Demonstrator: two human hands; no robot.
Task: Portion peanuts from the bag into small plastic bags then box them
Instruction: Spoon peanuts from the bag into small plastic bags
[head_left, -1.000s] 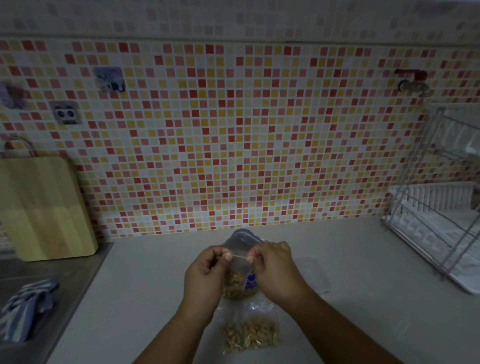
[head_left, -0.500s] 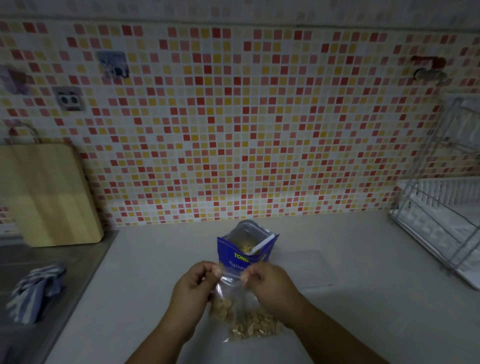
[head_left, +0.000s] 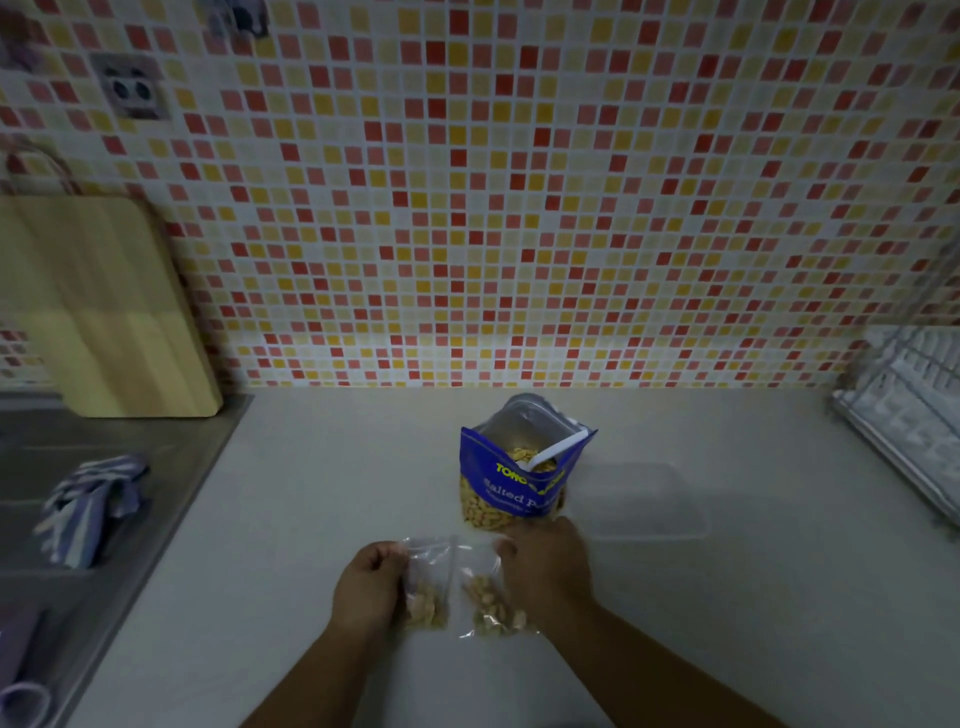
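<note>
A blue peanut bag (head_left: 519, 475) stands open on the white counter (head_left: 291, 519), with a white scoop (head_left: 563, 448) sticking out of it. In front of it lie two small clear plastic bags with peanuts, side by side. My left hand (head_left: 370, 584) grips the left small bag (head_left: 428, 587) at its left edge. My right hand (head_left: 548, 569) rests on the right edge of the right small bag (head_left: 488, 603), fingers on its top corner. A clear plastic box (head_left: 644, 499) sits right of the peanut bag, faint against the counter.
A wooden cutting board (head_left: 98, 306) leans on the tiled wall at the left. A steel sink surface (head_left: 78, 441) holds a striped cloth (head_left: 88, 506). A white dish rack (head_left: 909, 415) stands at the right edge.
Both hands have come down from in front of the peanut bag to the counter. The small bag they held up now lies beside the other one.
</note>
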